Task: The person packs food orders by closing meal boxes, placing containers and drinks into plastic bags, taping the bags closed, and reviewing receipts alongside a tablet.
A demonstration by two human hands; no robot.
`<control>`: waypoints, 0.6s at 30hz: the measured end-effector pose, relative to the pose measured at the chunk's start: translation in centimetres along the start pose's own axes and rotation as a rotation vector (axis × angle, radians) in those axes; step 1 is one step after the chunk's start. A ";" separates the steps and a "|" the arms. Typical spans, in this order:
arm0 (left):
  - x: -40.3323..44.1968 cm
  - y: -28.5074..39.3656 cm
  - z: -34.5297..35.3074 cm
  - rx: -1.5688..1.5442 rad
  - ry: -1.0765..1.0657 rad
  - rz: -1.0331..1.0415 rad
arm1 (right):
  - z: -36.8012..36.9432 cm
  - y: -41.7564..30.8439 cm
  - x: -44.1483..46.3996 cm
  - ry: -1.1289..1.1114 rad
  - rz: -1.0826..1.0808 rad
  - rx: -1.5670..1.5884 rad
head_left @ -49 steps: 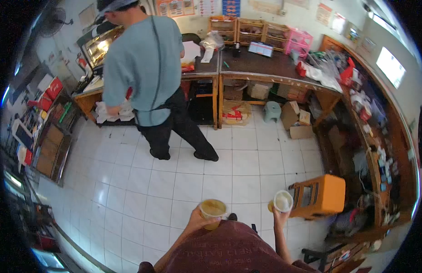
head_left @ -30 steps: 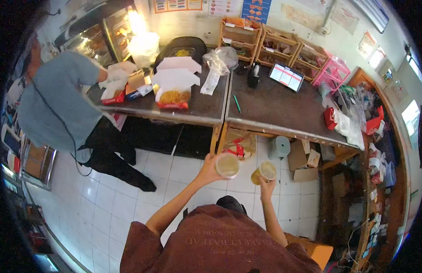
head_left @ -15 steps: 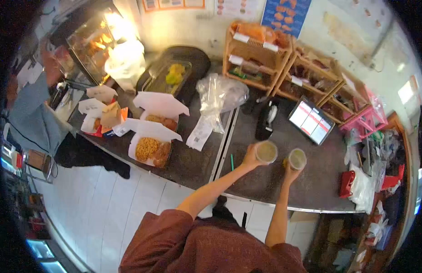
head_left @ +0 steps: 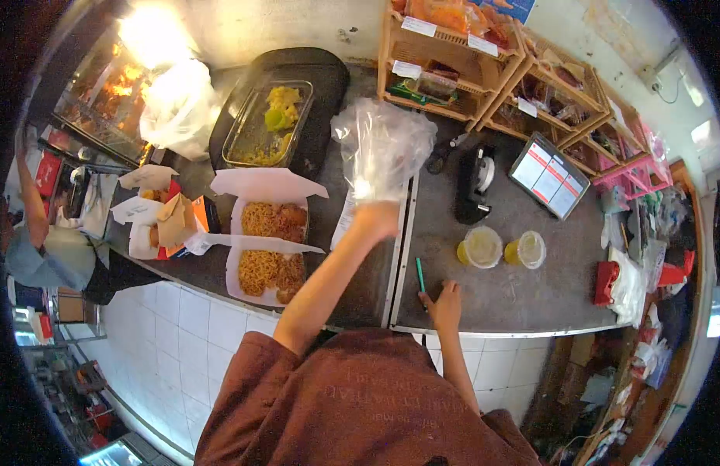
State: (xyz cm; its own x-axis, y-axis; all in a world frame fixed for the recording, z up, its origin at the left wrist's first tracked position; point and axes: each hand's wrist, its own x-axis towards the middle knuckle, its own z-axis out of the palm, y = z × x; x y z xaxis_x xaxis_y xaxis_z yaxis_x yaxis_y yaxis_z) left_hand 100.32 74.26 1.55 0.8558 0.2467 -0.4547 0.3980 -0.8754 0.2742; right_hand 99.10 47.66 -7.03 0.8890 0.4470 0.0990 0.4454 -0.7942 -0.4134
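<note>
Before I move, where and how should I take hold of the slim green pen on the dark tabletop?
Probably best: pinch the slim green pen across its middle, coming down from above and the right. It lies flat on the dark tabletop, long sides exposed, with the right hand just right of its near end.

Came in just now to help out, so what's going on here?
One person's left hand is at the plastic bag; blur hides whether it grips it. The right hand is beside the green pen on the counter. Two lidded cups stand there, and noodle boxes lie open to the left.
</note>
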 end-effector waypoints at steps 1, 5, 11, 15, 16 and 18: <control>0.6 -0.3 -2.5 -0.024 0.186 0.049 | 0.7 -0.1 0.7 -0.121 0.023 0.011; 4.7 -2.2 -15.4 0.022 0.434 0.149 | 4.4 2.8 2.1 -0.477 -0.008 -0.038; 1.2 -2.4 -19.8 -0.150 1.460 0.333 | 0.0 -2.1 4.8 -0.644 0.500 1.057; -0.5 -0.4 -4.5 -0.418 1.456 0.121 | 1.6 -4.3 5.9 -0.268 0.582 1.833; -1.0 -0.8 -0.2 -0.521 1.068 0.100 | 1.8 -5.3 6.6 -0.237 0.612 1.888; 0.4 -1.8 7.6 -0.335 1.160 0.065 | 1.8 -7.0 7.7 -0.177 0.685 1.992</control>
State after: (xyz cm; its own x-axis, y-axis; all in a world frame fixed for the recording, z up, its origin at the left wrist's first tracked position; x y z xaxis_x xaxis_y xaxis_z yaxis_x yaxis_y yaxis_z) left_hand 97.42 72.78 -5.62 0.5965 0.5831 0.5516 0.2624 -0.7911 0.5525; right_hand 102.67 57.40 -5.05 0.7516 0.4659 -0.4668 -0.6595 0.5393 -0.5236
